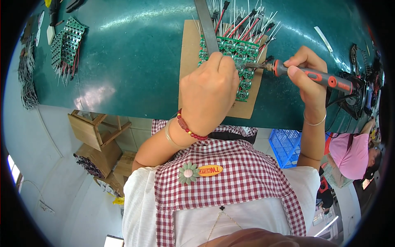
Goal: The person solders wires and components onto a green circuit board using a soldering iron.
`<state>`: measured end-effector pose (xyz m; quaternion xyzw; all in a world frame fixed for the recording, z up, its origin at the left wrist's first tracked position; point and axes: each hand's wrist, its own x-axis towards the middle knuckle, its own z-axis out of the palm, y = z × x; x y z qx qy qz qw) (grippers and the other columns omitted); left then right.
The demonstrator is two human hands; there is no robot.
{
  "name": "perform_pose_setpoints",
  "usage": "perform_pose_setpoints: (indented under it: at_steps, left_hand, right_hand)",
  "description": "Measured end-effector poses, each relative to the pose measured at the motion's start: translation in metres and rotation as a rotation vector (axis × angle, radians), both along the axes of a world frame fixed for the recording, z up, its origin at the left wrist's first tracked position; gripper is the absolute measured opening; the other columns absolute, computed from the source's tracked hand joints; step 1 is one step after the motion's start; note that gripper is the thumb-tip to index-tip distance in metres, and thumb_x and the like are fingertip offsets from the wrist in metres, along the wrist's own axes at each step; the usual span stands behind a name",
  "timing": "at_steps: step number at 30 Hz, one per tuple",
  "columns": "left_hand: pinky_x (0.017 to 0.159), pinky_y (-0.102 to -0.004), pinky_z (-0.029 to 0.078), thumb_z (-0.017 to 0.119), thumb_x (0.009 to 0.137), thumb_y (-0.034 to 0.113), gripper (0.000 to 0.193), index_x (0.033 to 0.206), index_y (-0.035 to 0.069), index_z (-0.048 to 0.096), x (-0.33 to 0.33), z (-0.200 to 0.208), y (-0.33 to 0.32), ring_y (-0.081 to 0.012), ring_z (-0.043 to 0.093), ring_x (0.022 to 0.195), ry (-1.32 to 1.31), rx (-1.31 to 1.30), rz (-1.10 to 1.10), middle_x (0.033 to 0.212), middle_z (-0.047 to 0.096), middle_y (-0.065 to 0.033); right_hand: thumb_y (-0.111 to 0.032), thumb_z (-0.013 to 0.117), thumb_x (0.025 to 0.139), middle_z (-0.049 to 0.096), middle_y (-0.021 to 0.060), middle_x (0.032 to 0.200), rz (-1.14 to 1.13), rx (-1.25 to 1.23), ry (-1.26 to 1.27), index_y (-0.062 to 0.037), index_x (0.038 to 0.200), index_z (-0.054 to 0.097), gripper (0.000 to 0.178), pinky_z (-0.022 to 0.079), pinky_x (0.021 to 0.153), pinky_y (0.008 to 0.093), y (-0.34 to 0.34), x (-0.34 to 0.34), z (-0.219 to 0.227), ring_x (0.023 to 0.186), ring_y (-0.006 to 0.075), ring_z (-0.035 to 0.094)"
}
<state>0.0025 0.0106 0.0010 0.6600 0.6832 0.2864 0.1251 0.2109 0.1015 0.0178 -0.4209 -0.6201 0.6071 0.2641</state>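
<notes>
In my right hand (308, 76) is a soldering iron (321, 78) with a grey and orange-red handle, gripped like a pen. Its tip points left onto a panel of small green circuit boards (236, 47), beside my left fingers. My left hand (212, 84) is closed above the panel, fingers curled, hiding whatever it may hold. A flat metal bar (207, 26) runs from the far edge down to my left knuckles; its near end is hidden there. Red, black and white wires (242, 24) with black connectors fan out beyond the panel. Beneath it lies a brown cardboard sheet (189, 53).
On the green table (135, 61), another wired board stack (68, 45) lies far left, near a wire bundle (28, 74). A white strip (323, 39) and black cabled equipment (352, 94) are at right. A wooden stool (88, 129), blue crate (286, 146) and person in pink (349, 152) are beyond the near edge.
</notes>
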Motion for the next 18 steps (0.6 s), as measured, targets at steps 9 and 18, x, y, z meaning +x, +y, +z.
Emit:
perform_pose_setpoints:
  at_steps: [9,18]
  left_hand:
    - [0.052,-0.0312,0.047,0.064,0.075,0.001,0.01,0.076,0.004,0.055,-0.045,0.015,0.004,-0.0207,0.059,0.062,-0.276,-0.031,0.101,0.072,0.056,-0.0076]
    - [0.057,-0.0258,0.045,0.064,0.08,0.004,0.006,0.082,0.001,0.059,-0.079,0.007,0.024,-0.0128,0.055,0.061,-0.43,-0.08,0.112,0.071,0.057,-0.0063]
  right_hand:
    - [-0.01,0.061,0.076,0.054,0.0032,0.074,-0.302,0.064,0.14,0.0005,0.081,0.059,0.012,0.03,0.053,0.0197,-0.017,0.021,0.004,0.06,0.0052,0.042]
    - [-0.016,0.06,0.088,0.051,0.0048,0.072,-0.347,0.148,0.296,0.0036,0.099,0.059,0.023,0.03,0.053,0.0203,-0.037,0.016,-0.006,0.061,0.0076,0.043]
